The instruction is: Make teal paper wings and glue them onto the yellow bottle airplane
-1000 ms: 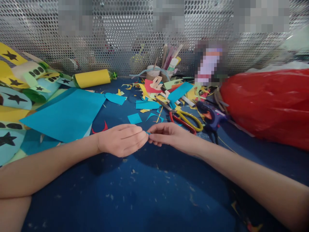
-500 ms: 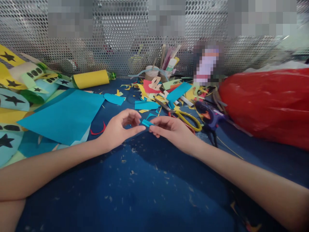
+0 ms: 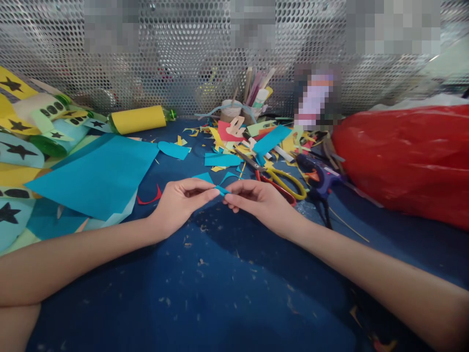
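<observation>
A small folded or rolled piece of blue paper (image 3: 222, 190) spans the gap between my hands above the blue tabletop (image 3: 220, 293). My left hand (image 3: 185, 203) pinches its left end between thumb and fingers. On the other end, the thumb and index finger of my right hand (image 3: 260, 200) are closed. Just beyond the hands lie blue paper offcuts (image 3: 203, 177) and a rounded blue paper strip (image 3: 223, 159). Scissors (image 3: 286, 181) with yellow and red handles rest behind my right hand, and a dark hot glue gun (image 3: 322, 178) is to their right.
A large blue sheet (image 3: 106, 171) lies at left beside star-decorated paper-and-bottle crafts (image 3: 54, 122). A yellow-wrapped bottle (image 3: 139, 120) and cups with sticks (image 3: 231, 111) stand before a perforated metal screen (image 3: 176, 58). Colourful scraps (image 3: 230, 129) cover the back; a red plastic bag (image 3: 406, 161) bulges at right.
My left hand has closed its fingers and now grips the left end of the blue paper piece. The right hand keeps its pinch with little movement.
</observation>
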Motion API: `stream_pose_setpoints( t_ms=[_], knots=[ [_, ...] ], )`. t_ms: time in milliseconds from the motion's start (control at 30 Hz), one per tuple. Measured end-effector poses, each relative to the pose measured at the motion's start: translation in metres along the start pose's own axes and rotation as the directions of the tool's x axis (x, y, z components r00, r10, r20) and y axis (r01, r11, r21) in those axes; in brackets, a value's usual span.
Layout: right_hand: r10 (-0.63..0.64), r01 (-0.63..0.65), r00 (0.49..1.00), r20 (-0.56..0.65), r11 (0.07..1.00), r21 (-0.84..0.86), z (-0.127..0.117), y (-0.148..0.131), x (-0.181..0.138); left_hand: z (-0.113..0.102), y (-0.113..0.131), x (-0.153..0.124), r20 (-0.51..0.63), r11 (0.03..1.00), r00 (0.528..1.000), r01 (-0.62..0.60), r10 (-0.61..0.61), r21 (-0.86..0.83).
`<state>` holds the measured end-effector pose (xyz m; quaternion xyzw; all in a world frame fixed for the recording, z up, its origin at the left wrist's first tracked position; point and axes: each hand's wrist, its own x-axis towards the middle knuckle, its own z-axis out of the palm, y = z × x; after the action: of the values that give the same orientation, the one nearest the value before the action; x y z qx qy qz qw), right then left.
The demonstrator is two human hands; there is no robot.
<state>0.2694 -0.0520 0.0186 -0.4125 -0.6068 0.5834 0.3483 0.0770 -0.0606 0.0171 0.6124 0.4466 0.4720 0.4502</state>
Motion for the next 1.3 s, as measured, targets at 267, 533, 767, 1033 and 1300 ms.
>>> stream_pose_setpoints(
  t_ms=[267, 533, 767, 1033, 1300],
  knots=[
    [0.005, -0.005, 1.000, 0.001, 1.000, 0.015, 0.002, -0.002, -0.001, 0.003, -0.004, 0.000, -0.010, 0.998, 0.999, -0.037, 0.037, -0.058],
    [0.010, -0.010, 1.000, -0.018, 1.000, 0.003, 0.003, 0.000, -0.002, 0.004, -0.005, 0.001, -0.009, 0.987, 0.992, 0.125, -0.127, -0.096],
    [0.004, -0.006, 0.999, -0.042, 0.999, -0.048, 0.004, -0.002, -0.004, 0.004, -0.006, 0.002, -0.032, 0.991, 0.994, 0.099, -0.102, -0.089],
    [-0.005, 0.005, 1.000, -0.017, 1.000, -0.003, 0.006, -0.001, -0.002, 0.004, -0.011, 0.001, 0.015, 0.989, 1.000, 0.029, -0.028, -0.142],
    [-0.003, 0.003, 1.000, -0.028, 1.000, -0.005, 0.006, 0.003, -0.003, 0.003, -0.009, 0.000, 0.006, 0.997, 1.000, -0.008, 0.008, -0.078]
  ],
)
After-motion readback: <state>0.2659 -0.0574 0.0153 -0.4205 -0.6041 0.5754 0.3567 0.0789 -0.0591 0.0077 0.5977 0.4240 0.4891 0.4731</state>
